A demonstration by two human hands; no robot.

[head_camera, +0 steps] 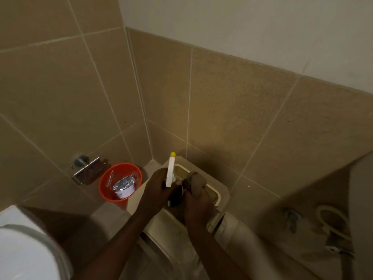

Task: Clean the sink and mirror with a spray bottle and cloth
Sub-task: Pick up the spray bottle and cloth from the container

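Floor (105,216) and cistern top (222,191) carry things here.
Beige tiled floor, corner of the walls at 12 o'clock. Red bin (120,183) stands on the floor at 9 o'clock of the cistern, just beside it, holding a white cup with a crumpled foil lid. Cistern top: cream, with a ribbed tray section (213,191) toward 3 o'clock.

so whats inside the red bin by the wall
The red bin holds a white cup with crumpled silvery foil on top and a clear plastic wrapper. Whatever lies beneath them at the bottom is hidden.
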